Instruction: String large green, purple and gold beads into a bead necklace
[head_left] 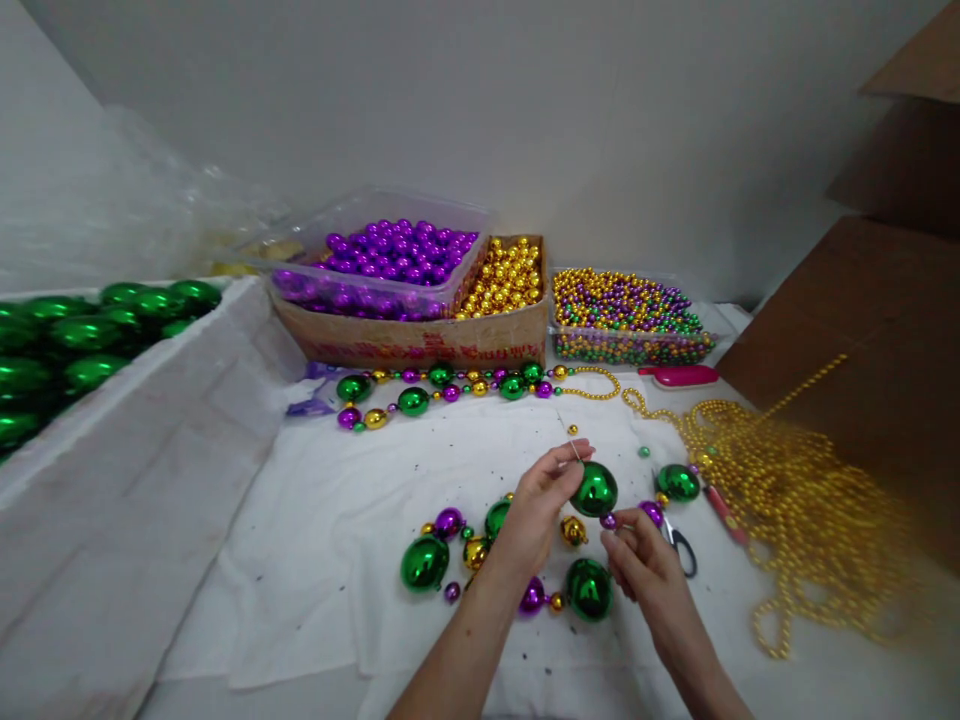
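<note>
My left hand [541,500] is closed at the top of a large shiny green bead [596,489], pinching a thin thread [576,450] that rises from it. Just below that bead, a small purple bead [608,521] is between the fingertips of my right hand [645,560], which is closed. Around both hands lie strung green, purple and gold beads, among them a large green bead [589,588], a green bead [424,562] and a gold bead [573,530]. My left hand and forearm hide part of this strand.
A finished-looking bead necklace [412,401] lies behind on the white cloth [315,540]. Bins hold purple beads [405,252], gold beads [510,275] and small mixed beads [630,310]. Scissors [682,550], a pink case [684,376] and gold bead chains [810,500] sit right; green beads [90,330] fill a left box.
</note>
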